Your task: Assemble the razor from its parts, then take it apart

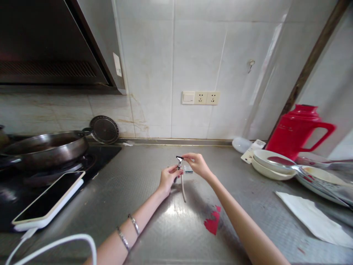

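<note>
My left hand is closed round the dark handle of a small razor, which has a silver neck and a black head. It is held nearly upright above the steel counter. My right hand comes in from the right, its thumb and fingertips pinched at the end of the razor's head. Below the hands, a thin beige strip hangs or lies on the counter; I cannot tell whether it is attached to anything. Just behind the fingers sits a small clear and teal packet, partly covered.
A pan stands on the black stove at left, near a phone with a white cable. Red scraps lie in front. At right are a red thermos, bowls, a plate and a white paper.
</note>
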`<state>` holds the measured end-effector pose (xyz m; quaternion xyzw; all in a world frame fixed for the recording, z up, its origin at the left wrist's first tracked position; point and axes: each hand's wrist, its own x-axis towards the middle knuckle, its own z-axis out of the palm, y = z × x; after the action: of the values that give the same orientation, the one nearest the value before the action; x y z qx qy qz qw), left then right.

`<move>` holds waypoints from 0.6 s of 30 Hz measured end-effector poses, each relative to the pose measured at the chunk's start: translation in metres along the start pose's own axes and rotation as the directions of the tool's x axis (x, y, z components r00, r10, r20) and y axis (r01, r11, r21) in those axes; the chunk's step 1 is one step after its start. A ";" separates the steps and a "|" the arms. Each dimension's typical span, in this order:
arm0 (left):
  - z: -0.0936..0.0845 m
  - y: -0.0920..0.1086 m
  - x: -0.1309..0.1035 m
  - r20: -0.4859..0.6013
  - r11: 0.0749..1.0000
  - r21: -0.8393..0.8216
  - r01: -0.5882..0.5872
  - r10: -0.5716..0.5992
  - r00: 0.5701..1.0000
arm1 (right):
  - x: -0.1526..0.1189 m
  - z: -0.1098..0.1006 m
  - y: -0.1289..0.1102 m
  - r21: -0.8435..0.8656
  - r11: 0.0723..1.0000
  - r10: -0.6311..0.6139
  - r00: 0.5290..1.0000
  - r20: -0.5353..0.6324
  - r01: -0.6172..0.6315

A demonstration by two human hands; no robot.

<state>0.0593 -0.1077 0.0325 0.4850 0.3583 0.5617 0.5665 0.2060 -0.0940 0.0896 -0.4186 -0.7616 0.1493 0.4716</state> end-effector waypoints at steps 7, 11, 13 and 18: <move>0.002 -0.001 -0.001 -0.043 1.000 -0.012 0.008 -0.008 0.999 | 0.000 -0.001 -0.004 -0.045 0.999 -0.004 1.000 0.020 0.005; 0.004 0.001 -0.003 -0.046 1.000 -0.020 0.006 -0.007 0.999 | -0.001 -0.002 -0.005 -0.055 0.998 -0.023 0.999 0.034 0.024; 0.004 0.002 -0.003 -0.046 1.000 -0.021 0.014 -0.015 0.999 | -0.001 -0.003 -0.005 -0.063 0.998 -0.028 0.999 0.043 0.030; 0.005 0.002 -0.003 -0.056 0.999 -0.027 0.035 -0.037 0.998 | -0.001 -0.005 -0.003 -0.043 0.999 -0.022 0.998 0.063 0.025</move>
<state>0.0631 -0.1120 0.0353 0.4549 0.3757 0.5695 0.5724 0.2087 -0.0979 0.0934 -0.4151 -0.7838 0.1401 0.4401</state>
